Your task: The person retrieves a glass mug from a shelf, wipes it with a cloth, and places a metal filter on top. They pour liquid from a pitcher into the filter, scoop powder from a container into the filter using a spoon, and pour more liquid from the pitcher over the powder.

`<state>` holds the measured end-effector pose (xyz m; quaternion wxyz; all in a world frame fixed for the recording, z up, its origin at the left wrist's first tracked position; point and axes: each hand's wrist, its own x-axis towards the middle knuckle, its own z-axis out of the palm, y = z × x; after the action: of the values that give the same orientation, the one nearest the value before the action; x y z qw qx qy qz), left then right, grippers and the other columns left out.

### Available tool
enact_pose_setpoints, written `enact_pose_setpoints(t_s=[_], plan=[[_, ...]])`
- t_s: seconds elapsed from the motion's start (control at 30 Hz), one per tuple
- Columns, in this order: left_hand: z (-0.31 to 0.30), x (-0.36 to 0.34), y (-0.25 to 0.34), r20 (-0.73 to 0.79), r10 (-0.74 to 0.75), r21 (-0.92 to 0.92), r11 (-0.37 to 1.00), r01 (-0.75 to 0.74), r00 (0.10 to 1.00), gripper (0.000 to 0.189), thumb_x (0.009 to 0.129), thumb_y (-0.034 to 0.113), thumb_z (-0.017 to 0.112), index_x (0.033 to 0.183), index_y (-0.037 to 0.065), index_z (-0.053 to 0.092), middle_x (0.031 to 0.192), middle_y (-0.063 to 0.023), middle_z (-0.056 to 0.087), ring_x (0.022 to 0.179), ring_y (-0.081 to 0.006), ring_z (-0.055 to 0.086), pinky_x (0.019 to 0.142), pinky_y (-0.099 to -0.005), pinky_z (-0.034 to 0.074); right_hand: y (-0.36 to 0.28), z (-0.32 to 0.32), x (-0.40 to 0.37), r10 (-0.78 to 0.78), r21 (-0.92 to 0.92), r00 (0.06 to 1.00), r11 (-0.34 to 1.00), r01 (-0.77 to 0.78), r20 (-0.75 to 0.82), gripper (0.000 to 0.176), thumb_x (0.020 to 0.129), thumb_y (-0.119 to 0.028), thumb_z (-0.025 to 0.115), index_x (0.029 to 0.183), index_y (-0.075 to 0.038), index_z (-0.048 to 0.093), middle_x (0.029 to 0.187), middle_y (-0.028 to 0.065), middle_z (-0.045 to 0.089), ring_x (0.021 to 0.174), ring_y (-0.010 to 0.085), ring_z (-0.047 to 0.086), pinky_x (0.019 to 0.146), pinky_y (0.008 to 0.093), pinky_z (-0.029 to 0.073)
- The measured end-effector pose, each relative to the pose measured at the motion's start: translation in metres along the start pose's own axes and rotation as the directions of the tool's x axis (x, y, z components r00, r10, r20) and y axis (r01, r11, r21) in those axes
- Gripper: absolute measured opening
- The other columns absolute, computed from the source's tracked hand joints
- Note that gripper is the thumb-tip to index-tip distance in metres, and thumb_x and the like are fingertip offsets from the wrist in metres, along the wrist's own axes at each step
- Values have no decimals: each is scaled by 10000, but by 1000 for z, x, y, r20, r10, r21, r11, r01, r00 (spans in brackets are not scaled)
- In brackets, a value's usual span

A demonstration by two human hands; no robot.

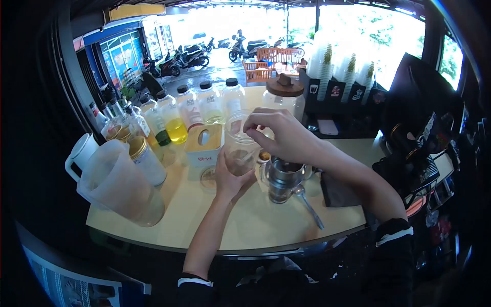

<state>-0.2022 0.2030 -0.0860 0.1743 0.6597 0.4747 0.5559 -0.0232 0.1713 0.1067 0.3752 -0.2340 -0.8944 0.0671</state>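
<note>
My left hand [231, 176] is wrapped round the lower part of a clear jar [240, 135] with a wide round mouth. Some brownish contents show low in the jar, along with a pale slanting shape. Over the jar's rim, my right hand [279, 130] is closed with its fingertips pinched; I cannot tell what is between them. Just right of the jar stands a shiny metal cup [284, 176] with side handles. A metal spoon [309, 207] lies beside it, and a round lid [208, 177] rests left of my left hand.
A tissue box [204, 146] stands behind the lid. Several capped bottles [209, 102] line the back left, with a large translucent pitcher [120, 181] at the front left. A wooden-lidded jar [284, 97], stacked cups [327, 66] and a dark cloth [340, 190] are to the right.
</note>
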Motion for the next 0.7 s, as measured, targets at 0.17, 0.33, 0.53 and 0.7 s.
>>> enact_pose_setpoints(t_s=[0.17,0.33,0.53,0.7], plan=[[-7,-1,13,-42,104,9,995,-103,994,1020,559,187,881,1375,28,290,1303,-182,444,1204,-332,463,1017,-408,393,-2,6,28,213,-71,905,977,-201,368,143,804,-83,604,824,44,668,867,174,670,800,298,652,744,336,518],[-5,-4,20,-61,169,28,985,-167,984,1015,558,159,874,1376,48,283,1314,-176,422,1217,-345,445,1027,-414,384,7,29,33,359,-325,757,924,-204,546,175,750,-131,652,792,38,672,862,177,667,835,305,647,756,348,508],[-9,0,18,-87,245,72,968,-239,966,1023,544,202,893,1354,42,289,1292,-169,427,1191,-317,456,1008,-420,386,32,57,28,435,-392,681,891,-231,589,175,735,-150,676,816,5,688,897,177,667,877,297,643,781,362,502],[-9,0,18,-72,231,80,971,-225,970,1016,548,193,888,1356,47,289,1302,-161,421,1201,-320,448,1017,-422,379,8,41,36,472,-472,684,857,-207,557,208,731,-149,682,887,-12,696,923,183,667,887,296,645,782,357,504]])
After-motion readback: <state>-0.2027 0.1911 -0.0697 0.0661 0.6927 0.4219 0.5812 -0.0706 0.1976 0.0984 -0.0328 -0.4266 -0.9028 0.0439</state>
